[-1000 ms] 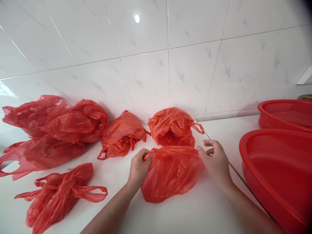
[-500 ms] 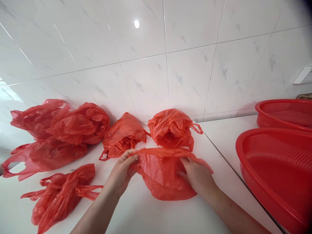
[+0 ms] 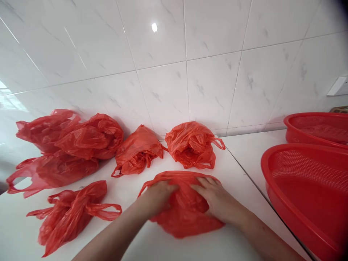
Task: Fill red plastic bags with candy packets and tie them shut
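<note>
A red plastic bag (image 3: 187,221) lies on the white table in front of me, its mouth spread. My left hand (image 3: 160,197) reaches into the left side of the mouth, blurred, with its fingertips partly hidden by the film. On the right side of the same bag rests my right hand (image 3: 217,199), fingers apart and touching the plastic. Just behind stand two more crumpled red bags, one at the centre left (image 3: 138,148) and one at the centre (image 3: 190,145).
Several red bags (image 3: 81,139) are heaped at the back left against the tiled wall. Nearer on the left lies a knotted red bag (image 3: 73,214). Two red baskets, a near one (image 3: 301,203) and a far one (image 3: 304,125), stand on the right, beyond a table seam.
My left hand has let go of the bag's left rim and moved right, into the mouth. My right hand's fingers have spread on the bag, which now sits lower and nearer me.
</note>
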{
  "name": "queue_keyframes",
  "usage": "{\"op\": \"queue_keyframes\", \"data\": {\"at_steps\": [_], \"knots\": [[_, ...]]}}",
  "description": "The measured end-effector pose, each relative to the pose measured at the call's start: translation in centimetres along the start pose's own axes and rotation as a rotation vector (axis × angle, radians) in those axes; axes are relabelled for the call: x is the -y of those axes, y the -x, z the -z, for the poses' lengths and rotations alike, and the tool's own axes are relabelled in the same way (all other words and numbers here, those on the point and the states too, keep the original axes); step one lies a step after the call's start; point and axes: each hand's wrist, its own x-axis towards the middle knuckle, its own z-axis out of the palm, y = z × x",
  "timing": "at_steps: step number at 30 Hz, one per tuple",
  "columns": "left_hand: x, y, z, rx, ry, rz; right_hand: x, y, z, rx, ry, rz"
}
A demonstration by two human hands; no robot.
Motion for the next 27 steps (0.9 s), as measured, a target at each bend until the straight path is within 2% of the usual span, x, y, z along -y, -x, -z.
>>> {"op": "queue_keyframes", "data": {"at_steps": [2,5,9,11,13,16,18,20,21,22,24,27], "knots": [[1.8,0.2,1.3,0.019,-0.001,0.039,-1.1,0.0,0.2,0.030,-0.033,-0.044],[2.2,0.9,2.2,0.060,0.002,0.058,-1.9,-0.1,0.7,0.033,-0.067,-0.070],[0.5,1.0,1.5,0.091,0.025,0.032,-0.6,-0.1,1.9,-0.126,-0.083,-0.097],[-0.7,0.7,1.1,0.106,0.037,-0.024,0.4,0.0,2.2,-0.255,-0.063,-0.091],[-1.9,0.4,0.9,0.137,0.069,-0.099,1.0,-0.1,2.1,-0.322,-0.011,-0.067],[-2.9,0.0,1.0,0.141,0.048,-0.219,0.5,-0.2,1.4,-0.242,0.049,-0.029],[-2.3,-0.3,1.2,0.055,-0.106,-0.223,-0.7,-0.2,0.9,-0.117,0.052,-0.052],[-0.9,-0.5,1.3,-0.045,-0.263,-0.102,-2.1,-0.2,0.5,-0.010,0.030,-0.098],[0.0,-0.6,1.3,-0.077,-0.284,-0.010,-2.6,-0.2,0.4,-0.002,0.010,-0.101],[0.9,-0.6,1.3,-0.082,-0.247,0.084,-3.0,-0.3,0.4,-0.032,-0.012,-0.088],[2.2,-0.6,1.0,-0.080,-0.028,0.236,-3.1,-0.3,0.6,-0.160,-0.043,-0.036],[3.4,-0.2,0.1,-0.110,0.266,0.372,-1.8,-0.4,1.2,-0.347,-0.026,-0.003]]}}
